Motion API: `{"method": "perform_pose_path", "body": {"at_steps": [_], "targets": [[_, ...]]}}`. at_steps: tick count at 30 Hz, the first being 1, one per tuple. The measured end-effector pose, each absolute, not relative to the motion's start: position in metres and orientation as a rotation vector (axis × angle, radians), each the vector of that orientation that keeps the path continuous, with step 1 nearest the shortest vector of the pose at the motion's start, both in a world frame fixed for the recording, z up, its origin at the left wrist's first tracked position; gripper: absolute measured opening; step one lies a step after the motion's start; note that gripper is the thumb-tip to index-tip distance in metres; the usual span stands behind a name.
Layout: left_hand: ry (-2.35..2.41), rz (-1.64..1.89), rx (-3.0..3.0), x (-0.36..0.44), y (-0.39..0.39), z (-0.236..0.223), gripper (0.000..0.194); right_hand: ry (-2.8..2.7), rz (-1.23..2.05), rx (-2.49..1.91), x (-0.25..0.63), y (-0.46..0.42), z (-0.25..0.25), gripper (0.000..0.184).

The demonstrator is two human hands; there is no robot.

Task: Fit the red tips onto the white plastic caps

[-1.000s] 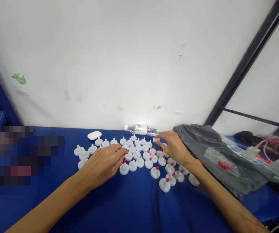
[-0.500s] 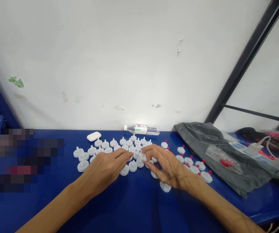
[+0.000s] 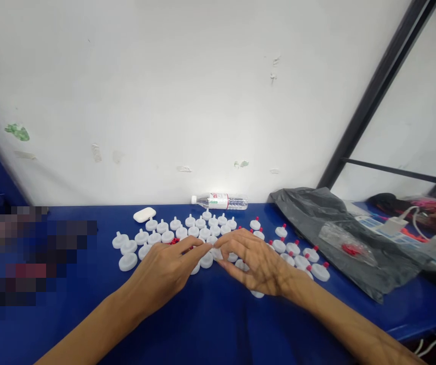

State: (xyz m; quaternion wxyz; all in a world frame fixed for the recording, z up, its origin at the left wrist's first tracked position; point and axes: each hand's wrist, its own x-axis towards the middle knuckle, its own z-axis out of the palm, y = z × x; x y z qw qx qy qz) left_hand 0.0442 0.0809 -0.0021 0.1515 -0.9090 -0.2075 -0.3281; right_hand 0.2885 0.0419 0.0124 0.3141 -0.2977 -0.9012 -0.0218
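Observation:
Both hands meet over a spread of round white plastic caps with thin spouts. My right hand (image 3: 254,261) pinches one white spout cap (image 3: 216,253) between thumb and fingers. My left hand (image 3: 164,268) reaches to it from the other side with its fingertips pressed together; whatever they hold is hidden. Small red tips (image 3: 174,241) lie just behind the left hand, partly covered by it. Plain spout caps (image 3: 128,261) stand to the left and behind the hands. On the right, several spout caps with red tips (image 3: 320,272) stand on the table.
A clear plastic bottle (image 3: 218,201) lies by the wall, and a white rounded case (image 3: 144,215) is left of it. On the right, a bag of red pieces (image 3: 349,247) rests on a grey plastic sheet (image 3: 301,203), near a power strip with plugs (image 3: 394,228). The table (image 3: 202,324) is blue.
My left fingertips have moved slightly right, closer to the cap in my right hand. The red tips behind my left hand now show. The view has shifted a little.

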Motion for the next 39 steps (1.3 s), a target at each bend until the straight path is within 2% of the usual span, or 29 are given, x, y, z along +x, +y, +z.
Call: {"method": "perform_pose_path", "body": {"at_steps": [6,15,20,25,36,39], "targets": [[-0.579,-0.954,-2.671,0.043,0.084,-0.004,0.046,-2.348,-0.084,-0.750,0.286,0.041,0.014,0.015],[-0.720,-1.009,-2.643,0.049,0.077,0.003,0.017,-2.211,-0.064,-0.677,0.283,0.040,0.010,0.026],[-0.874,-0.835,-2.690,0.053,0.072,0.008,0.025,-2.167,-0.099,-0.741,0.279,0.035,0.012,0.020],[-0.917,-0.738,-2.820,0.052,0.069,0.005,0.021,-2.169,-0.013,-0.818,0.276,0.027,0.012,0.018],[-1.068,-0.902,-3.083,0.057,0.056,0.002,0.021,-2.195,-0.164,-0.649,0.271,0.024,0.013,0.025],[-1.089,-0.953,-3.108,0.058,0.050,0.006,0.022,-2.176,-0.235,-0.654,0.268,0.018,0.016,0.032]]}}
